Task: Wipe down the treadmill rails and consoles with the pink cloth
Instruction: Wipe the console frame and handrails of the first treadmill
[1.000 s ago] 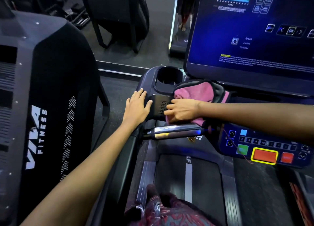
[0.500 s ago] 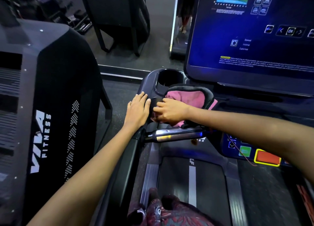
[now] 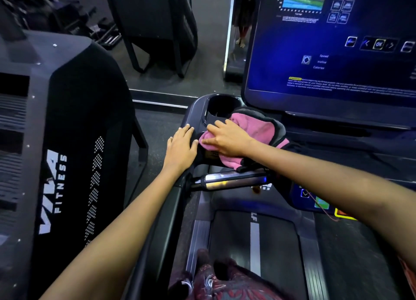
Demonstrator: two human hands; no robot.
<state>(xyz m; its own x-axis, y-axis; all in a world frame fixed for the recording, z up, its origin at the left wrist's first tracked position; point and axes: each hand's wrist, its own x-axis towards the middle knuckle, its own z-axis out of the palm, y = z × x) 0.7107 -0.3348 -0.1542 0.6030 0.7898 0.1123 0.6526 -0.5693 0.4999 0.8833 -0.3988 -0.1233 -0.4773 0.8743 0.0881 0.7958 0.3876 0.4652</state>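
The right hand presses flat the soft pink cloth to wipe, beside the left hand (relaxed, steadying).

I am counting two hands, left and right, and one pink cloth. I am also seeing one cup holder, one screen and one chrome handlebar.
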